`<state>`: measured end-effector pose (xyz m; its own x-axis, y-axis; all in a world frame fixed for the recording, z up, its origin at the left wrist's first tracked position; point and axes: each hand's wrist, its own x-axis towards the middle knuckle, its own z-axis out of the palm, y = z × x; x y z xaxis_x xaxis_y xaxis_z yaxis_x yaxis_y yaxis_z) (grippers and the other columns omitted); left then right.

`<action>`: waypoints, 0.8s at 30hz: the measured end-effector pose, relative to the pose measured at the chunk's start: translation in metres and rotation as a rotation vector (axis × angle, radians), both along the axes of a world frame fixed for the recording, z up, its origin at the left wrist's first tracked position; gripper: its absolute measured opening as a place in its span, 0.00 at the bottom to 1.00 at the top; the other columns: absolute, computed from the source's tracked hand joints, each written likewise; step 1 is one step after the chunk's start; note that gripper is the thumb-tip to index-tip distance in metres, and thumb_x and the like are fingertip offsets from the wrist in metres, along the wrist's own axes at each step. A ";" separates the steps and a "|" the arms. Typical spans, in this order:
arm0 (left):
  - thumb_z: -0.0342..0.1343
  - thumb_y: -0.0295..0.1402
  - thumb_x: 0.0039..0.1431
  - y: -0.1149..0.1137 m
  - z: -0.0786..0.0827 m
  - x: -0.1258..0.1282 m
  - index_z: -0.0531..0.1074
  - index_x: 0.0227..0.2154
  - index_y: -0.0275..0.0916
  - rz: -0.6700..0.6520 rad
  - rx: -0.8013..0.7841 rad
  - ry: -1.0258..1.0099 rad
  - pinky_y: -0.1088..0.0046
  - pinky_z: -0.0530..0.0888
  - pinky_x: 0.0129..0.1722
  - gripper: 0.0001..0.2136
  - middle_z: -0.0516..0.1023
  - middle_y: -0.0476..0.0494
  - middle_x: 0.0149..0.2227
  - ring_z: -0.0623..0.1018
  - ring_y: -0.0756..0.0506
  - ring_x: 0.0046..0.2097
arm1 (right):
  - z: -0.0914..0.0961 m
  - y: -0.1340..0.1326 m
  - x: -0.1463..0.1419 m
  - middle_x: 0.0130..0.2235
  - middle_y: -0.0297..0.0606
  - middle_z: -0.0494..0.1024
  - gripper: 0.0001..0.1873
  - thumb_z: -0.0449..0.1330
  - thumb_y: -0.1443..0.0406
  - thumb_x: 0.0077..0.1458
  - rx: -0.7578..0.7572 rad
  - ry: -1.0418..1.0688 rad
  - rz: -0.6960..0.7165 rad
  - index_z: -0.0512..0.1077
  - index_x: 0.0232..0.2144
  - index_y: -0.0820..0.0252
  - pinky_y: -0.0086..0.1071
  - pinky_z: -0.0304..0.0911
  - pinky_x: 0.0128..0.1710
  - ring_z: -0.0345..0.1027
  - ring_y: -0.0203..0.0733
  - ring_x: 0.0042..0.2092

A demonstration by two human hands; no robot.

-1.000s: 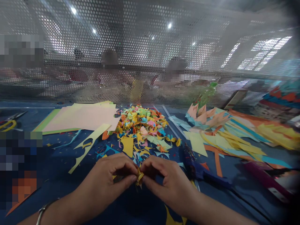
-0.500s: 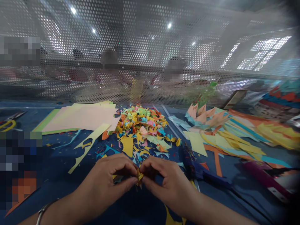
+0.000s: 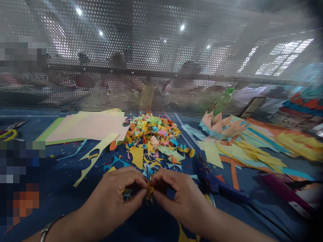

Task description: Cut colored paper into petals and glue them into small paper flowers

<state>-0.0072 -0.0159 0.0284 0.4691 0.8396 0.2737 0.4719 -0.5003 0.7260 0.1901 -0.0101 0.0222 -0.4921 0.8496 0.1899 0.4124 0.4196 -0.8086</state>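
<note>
My left hand (image 3: 116, 196) and my right hand (image 3: 176, 195) meet low in the middle of the view, fingertips pinched together on a small yellow-orange folded paper piece (image 3: 149, 193). Both hands hover just above the dark blue table (image 3: 63, 188). A metal bangle sits on my left wrist. Just beyond my fingers lies a heap of small colourful cut paper pieces (image 3: 151, 134). Much of the held piece is hidden by my fingers.
Pale pink and yellow sheets (image 3: 88, 126) lie back left, with a cut yellow strip (image 3: 97, 156). Long coloured paper strips and offcuts (image 3: 252, 144) spread right. A dark blue tool (image 3: 217, 185) lies beside my right hand. Yellow-handled scissors (image 3: 8, 132) sit far left. A perforated screen (image 3: 161, 60) stands behind; people sit beyond.
Both hands have sunk slightly toward the table while still pinching the small paper piece; the fingers have shifted a little on it.
</note>
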 end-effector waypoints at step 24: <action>0.52 0.22 0.52 -0.005 -0.010 0.006 0.69 0.30 0.41 0.102 0.237 -0.004 0.76 0.72 0.32 0.07 0.77 0.50 0.32 0.77 0.50 0.34 | -0.001 -0.003 -0.001 0.26 0.30 0.70 0.07 0.54 0.74 0.48 0.120 -0.023 0.006 0.65 0.27 0.58 0.26 0.59 0.28 0.63 0.32 0.27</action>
<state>-0.0016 -0.0210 0.0184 0.3841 0.7944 0.4706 0.5257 -0.6072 0.5958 0.1891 -0.0131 0.0212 -0.5026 0.8183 0.2787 0.4272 0.5154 -0.7429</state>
